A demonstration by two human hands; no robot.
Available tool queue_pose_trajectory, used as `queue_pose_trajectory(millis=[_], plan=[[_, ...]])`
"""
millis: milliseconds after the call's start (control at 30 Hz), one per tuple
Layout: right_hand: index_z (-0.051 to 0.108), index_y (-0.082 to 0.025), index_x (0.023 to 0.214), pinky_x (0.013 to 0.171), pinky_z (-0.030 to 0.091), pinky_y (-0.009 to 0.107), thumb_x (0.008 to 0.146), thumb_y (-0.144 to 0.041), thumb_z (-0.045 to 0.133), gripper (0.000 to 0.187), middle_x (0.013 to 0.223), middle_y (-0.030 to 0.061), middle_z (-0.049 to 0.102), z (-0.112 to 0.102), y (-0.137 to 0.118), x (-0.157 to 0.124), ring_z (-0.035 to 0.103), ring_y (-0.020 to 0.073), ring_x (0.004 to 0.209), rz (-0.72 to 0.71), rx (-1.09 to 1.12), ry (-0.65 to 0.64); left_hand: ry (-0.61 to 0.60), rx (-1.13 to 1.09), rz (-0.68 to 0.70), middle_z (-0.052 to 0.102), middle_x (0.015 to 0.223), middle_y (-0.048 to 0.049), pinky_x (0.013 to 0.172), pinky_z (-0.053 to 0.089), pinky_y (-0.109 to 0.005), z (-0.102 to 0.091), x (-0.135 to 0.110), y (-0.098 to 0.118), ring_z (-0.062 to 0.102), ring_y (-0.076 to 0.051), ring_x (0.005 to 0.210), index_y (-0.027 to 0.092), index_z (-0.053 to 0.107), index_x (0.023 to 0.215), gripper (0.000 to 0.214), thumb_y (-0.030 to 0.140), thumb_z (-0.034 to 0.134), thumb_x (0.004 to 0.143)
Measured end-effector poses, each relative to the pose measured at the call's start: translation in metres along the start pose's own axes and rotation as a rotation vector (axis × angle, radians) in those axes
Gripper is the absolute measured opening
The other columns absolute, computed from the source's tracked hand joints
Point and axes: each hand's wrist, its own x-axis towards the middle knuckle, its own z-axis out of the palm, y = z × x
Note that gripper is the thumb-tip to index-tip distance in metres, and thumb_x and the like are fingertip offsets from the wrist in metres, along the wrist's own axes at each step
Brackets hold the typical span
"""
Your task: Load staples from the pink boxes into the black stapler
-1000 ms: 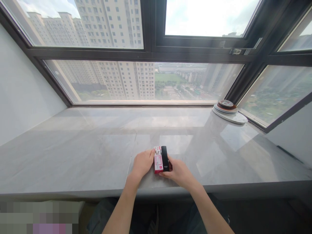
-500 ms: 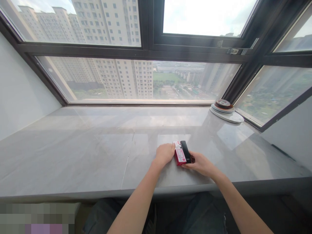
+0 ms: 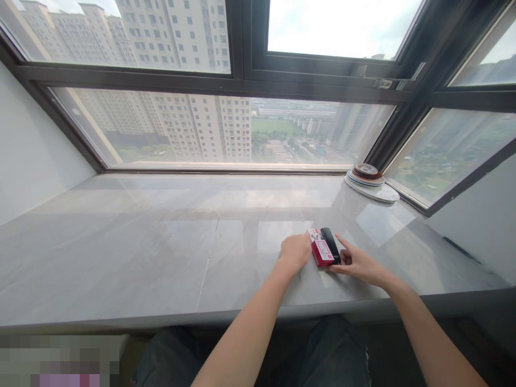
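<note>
A small red and white box (image 3: pixel 322 252) and a black stapler (image 3: pixel 331 245) lie side by side on the grey stone sill, at the centre right. My left hand (image 3: pixel 296 252) is closed at the box's left side, its fingertips hidden behind the box's edge. To the right of the stapler is my right hand (image 3: pixel 360 264), with its index finger stretched away from me and its thumb reaching to the near end of the stapler and box. The right hand's other fingers are curled beside the stapler, and its grip looks loosened.
The marbled sill (image 3: pixel 133 258) runs beneath a dark-framed window (image 3: pixel 242 80). In the far right corner stands a stack of round plates (image 3: pixel 371 185). A thin dark strip (image 3: pixel 461 250) lies along the right wall. The sill's front edge (image 3: pixel 161 317) is just above my knees.
Both hands have slid the box and stapler to the right, slightly away from me. My right index finger has lifted off the stapler and straightened.
</note>
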Motion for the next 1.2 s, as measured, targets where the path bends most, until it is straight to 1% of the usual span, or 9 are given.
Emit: queue_pose_trajectory(millis=[67, 133, 200, 267, 400, 500, 567, 700, 1200], plan=[[0.043, -0.013, 0.153, 0.055, 0.043, 0.029, 0.068, -0.051, 0.084, 0.101, 0.067, -0.0015, 0.061, -0.006, 0.005, -0.011, 0.053, 0.0167, 0.055, 0.027, 0.032, -0.015, 0.037, -0.022, -0.034, 0.073, 0.105, -0.0228, 0.083, 0.046, -0.036, -0.006, -0.017, -0.015, 0.070, -0.027, 0.101, 0.012, 0.070, 0.111, 0.059, 0.039, 0.019, 0.109], [0.043, -0.015, 0.151, 0.054, 0.041, 0.030, 0.079, -0.056, 0.077, 0.090, 0.065, -0.0024, 0.056, -0.001, -0.004, -0.026, 0.049, 0.0166, 0.054, 0.013, 0.091, 0.089, 0.076, -0.047, -0.071, 0.073, 0.100, -0.0188, 0.078, 0.046, -0.034, -0.018, -0.037, -0.038, 0.070, -0.024, 0.094, 0.015, 0.068, 0.112, 0.053, 0.038, 0.020, 0.109], [0.052, -0.018, 0.142, 0.052, 0.037, 0.031, 0.090, -0.059, 0.065, 0.067, 0.062, -0.0029, 0.050, 0.017, -0.026, -0.042, 0.045, 0.0166, 0.054, -0.028, 0.153, 0.212, 0.117, -0.068, -0.096, 0.074, 0.098, -0.0119, 0.074, 0.046, -0.031, -0.035, -0.060, -0.064, 0.069, -0.022, 0.089, 0.020, 0.063, 0.118, 0.041, 0.036, 0.027, 0.108], [0.059, -0.020, 0.134, 0.053, 0.040, 0.031, 0.095, -0.058, 0.058, 0.055, 0.064, -0.0008, 0.051, 0.048, -0.055, -0.053, 0.048, 0.0177, 0.057, -0.082, 0.204, 0.141, 0.163, -0.073, -0.124, 0.073, 0.099, -0.0081, 0.075, 0.047, -0.031, -0.053, -0.085, -0.090, 0.068, -0.021, 0.087, 0.023, 0.060, 0.123, 0.034, 0.033, 0.032, 0.106], [0.053, -0.030, 0.146, 0.084, 0.053, 0.036, 0.099, -0.052, 0.052, 0.051, 0.121, 0.0073, 0.067, 0.113, -0.100, -0.047, 0.063, 0.0255, 0.106, -0.239, 0.103, -0.120, 0.319, 0.043, -0.114, 0.066, 0.123, -0.0103, 0.100, 0.045, -0.041, -0.079, -0.135, -0.131, 0.060, -0.026, 0.118, 0.025, 0.058, 0.128, 0.032, 0.034, 0.042, 0.103], [0.041, -0.032, 0.156, 0.119, 0.031, 0.047, 0.099, -0.047, 0.053, 0.060, 0.157, 0.0039, 0.044, 0.148, -0.111, -0.028, 0.037, 0.0288, 0.146, -0.363, -0.143, -0.150, 0.375, 0.228, -0.008, 0.053, 0.147, -0.0113, 0.117, 0.030, -0.052, -0.084, -0.162, -0.148, 0.042, -0.031, 0.141, 0.027, 0.052, 0.142, 0.042, 0.037, 0.045, 0.102], [0.035, -0.031, 0.160, 0.126, 0.015, 0.050, 0.102, -0.047, 0.049, 0.062, 0.164, 0.0019, 0.034, 0.165, -0.114, -0.019, 0.021, 0.0283, 0.154, -0.347, -0.318, -0.103, 0.355, 0.307, 0.021, 0.042, 0.159, -0.0093, 0.123, 0.021, -0.054, -0.081, -0.170, -0.151, 0.030, -0.031, 0.151, 0.029, 0.042, 0.152, 0.051, 0.039, 0.045, 0.103], [0.025, -0.030, 0.164, 0.125, 0.003, 0.054, 0.105, -0.049, 0.035, 0.062, 0.169, -0.0022, 0.019, 0.183, -0.120, -0.018, 0.008, 0.0281, 0.157, -0.277, -0.548, -0.011, 0.343, 0.443, -0.048, 0.028, 0.167, -0.0066, 0.125, 0.015, -0.058, -0.071, -0.170, -0.144, 0.018, -0.031, 0.156, 0.028, 0.034, 0.159, 0.058, 0.043, 0.042, 0.103], [0.021, -0.027, 0.165, 0.124, 0.005, 0.057, 0.106, -0.055, 0.026, 0.065, 0.170, -0.0016, 0.011, 0.186, -0.125, -0.024, 0.003, 0.0303, 0.157, -0.268, -0.663, -0.016, 0.321, 0.537, -0.160, 0.025, 0.168, -0.0048, 0.123, 0.020, -0.060, -0.069, -0.164, -0.131, 0.022, -0.034, 0.155, 0.029, 0.034, 0.160, 0.063, 0.051, 0.042, 0.101]])
